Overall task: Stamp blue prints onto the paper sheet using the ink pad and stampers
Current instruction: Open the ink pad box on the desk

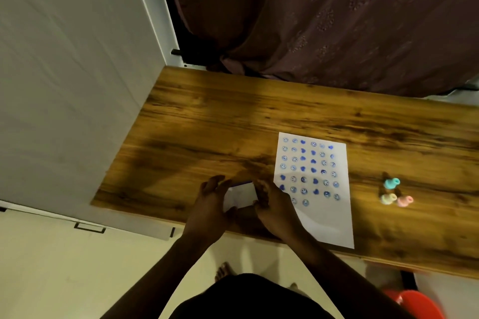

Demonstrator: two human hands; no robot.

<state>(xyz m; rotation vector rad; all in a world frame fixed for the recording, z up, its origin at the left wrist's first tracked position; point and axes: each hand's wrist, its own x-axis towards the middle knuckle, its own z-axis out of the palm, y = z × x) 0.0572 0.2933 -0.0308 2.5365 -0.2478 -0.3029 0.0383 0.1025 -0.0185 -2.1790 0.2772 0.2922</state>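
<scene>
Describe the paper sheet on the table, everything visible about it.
The paper sheet is white, rectangular and lies flat on the wooden table, its near edge close to the table's front edge. Rows of blue smiley and heart prints cover its upper two thirds; the lower part is blank. The right hand overlaps its left edge. Three pastel stampers stand apart to its right.

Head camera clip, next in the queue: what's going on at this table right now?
A person stands at a wooden table, both hands around a small white ink pad case near the front edge: left hand on its left side, right hand on its right. Beside it lies a paper sheet mostly filled with rows of blue smiley and heart prints; its near part is blank. Three stampers, teal, yellow and pink, sit untouched to the right.
</scene>
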